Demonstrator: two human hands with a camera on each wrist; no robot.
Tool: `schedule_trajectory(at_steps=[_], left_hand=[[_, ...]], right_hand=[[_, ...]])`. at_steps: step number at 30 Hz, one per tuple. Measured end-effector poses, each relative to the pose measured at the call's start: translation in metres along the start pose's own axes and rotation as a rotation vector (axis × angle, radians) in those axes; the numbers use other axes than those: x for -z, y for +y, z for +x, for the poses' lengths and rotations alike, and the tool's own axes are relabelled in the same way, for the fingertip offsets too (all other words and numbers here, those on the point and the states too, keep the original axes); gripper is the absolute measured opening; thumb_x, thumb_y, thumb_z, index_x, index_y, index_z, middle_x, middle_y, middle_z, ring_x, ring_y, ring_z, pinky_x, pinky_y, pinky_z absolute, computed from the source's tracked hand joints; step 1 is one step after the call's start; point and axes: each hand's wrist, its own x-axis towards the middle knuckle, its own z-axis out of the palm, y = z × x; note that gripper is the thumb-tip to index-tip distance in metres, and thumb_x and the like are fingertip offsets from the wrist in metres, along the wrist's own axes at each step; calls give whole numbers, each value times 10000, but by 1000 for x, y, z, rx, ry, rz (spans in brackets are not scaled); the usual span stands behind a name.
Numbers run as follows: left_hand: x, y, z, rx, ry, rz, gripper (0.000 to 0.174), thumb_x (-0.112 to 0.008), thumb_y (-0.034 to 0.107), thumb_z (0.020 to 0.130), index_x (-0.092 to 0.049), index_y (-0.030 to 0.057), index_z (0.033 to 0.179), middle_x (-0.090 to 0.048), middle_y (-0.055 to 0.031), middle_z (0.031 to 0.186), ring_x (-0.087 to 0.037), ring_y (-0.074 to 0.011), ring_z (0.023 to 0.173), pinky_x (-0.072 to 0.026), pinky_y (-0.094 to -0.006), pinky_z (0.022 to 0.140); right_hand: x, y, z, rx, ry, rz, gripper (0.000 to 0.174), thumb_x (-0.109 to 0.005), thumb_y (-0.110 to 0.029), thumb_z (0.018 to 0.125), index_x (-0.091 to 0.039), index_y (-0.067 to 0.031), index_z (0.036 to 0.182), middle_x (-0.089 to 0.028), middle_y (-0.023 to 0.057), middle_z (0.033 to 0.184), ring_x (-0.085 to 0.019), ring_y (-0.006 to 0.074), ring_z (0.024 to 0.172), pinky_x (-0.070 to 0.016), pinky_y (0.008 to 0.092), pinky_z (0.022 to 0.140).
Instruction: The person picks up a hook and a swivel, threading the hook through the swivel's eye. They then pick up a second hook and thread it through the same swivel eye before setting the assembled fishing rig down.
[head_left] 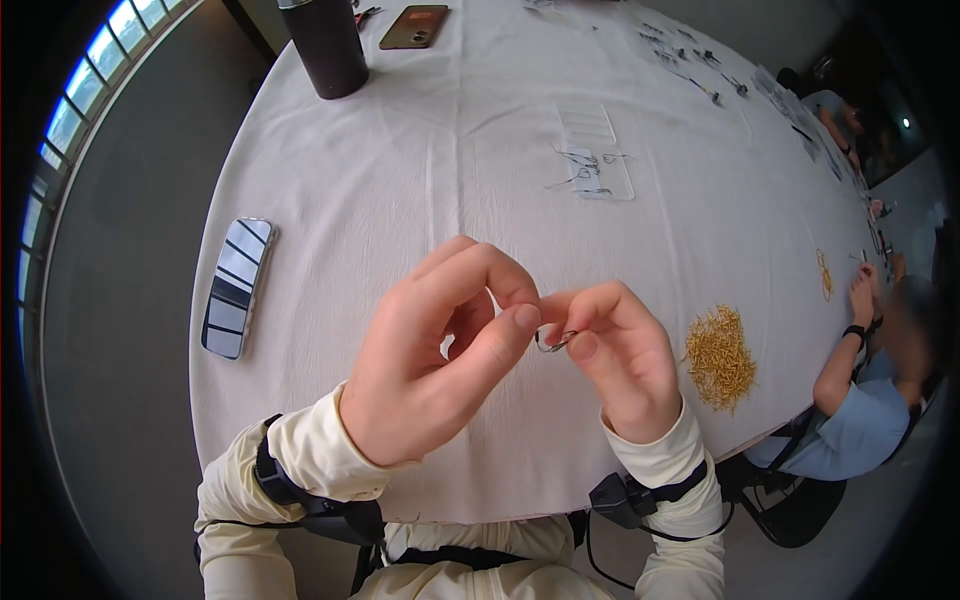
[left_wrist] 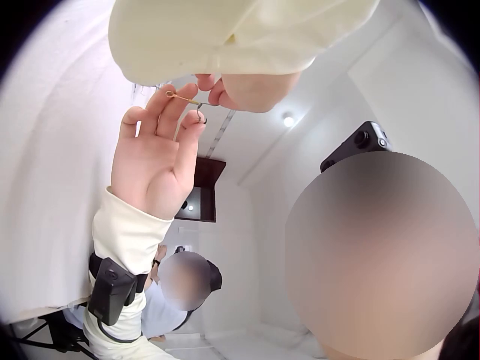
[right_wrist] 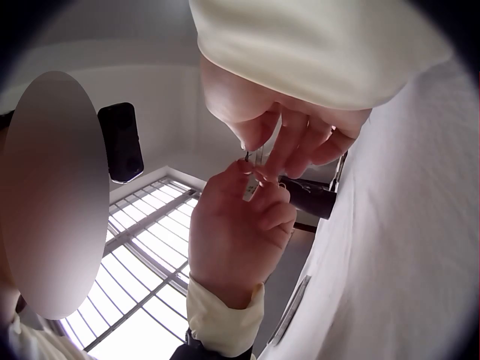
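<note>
The white-clothed table (head_left: 490, 190) bears a tumbler (head_left: 333, 55) upper left, phone (head_left: 237, 290) left, clear tray (head_left: 588, 121) above centre, gold pile (head_left: 721, 360) right.

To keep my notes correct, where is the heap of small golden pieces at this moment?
In the head view, the golden heap lies on the white tablecloth, just to the right of the right hand and near the table's right-hand edge.

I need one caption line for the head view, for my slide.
Left hand and right hand pinch a small wire-like piece above a white tablecloth, a golden pile at right.
</note>
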Motion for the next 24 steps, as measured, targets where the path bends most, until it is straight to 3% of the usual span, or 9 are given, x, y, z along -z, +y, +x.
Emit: schedule_trajectory(at_steps=[5,16,19,21,24], left_hand=[[0,0,0,28,-4,-85,114,-558,114,972,-538,15,919,-521,-20,889,-473,-87,792,-396,-240,717],[-2,1,-1,20,14,-180,103,-546,118,957,-543,22,917,-524,-17,898,-459,-76,797,-389,-236,719],[-1,0,-1,-38,35,-183,54,-558,59,950,-552,24,908,-548,20,808,-463,-22,693,-377,-199,616],[1,4,-1,29,35,-156,121,-575,141,926,-549,23,923,-526,-14,914,-436,-71,779,-370,-227,695],[5,3,2,-19,52,-99,148,-601,142,898,-584,8,959,-542,-21,932,-427,-72,767,-362,-226,687]], right_hand=[[-1,0,1,-13,-77,54,122,-516,-134,1009,-493,-25,1059,-626,152,1140,-577,211,1127,-436,363,991],[2,4,-1,33,-24,86,91,-551,-98,986,-530,-16,1020,-620,101,1000,-621,179,977,-496,341,905],[4,5,-2,38,4,97,88,-567,-93,978,-537,-14,1004,-630,100,965,-624,173,951,-501,334,890],[4,5,-2,41,5,102,82,-565,-86,975,-538,-13,1001,-633,102,964,-624,172,946,-503,333,886],[4,4,-2,40,0,130,72,-557,-76,973,-539,-10,998,-636,105,965,-624,172,942,-505,332,881]])
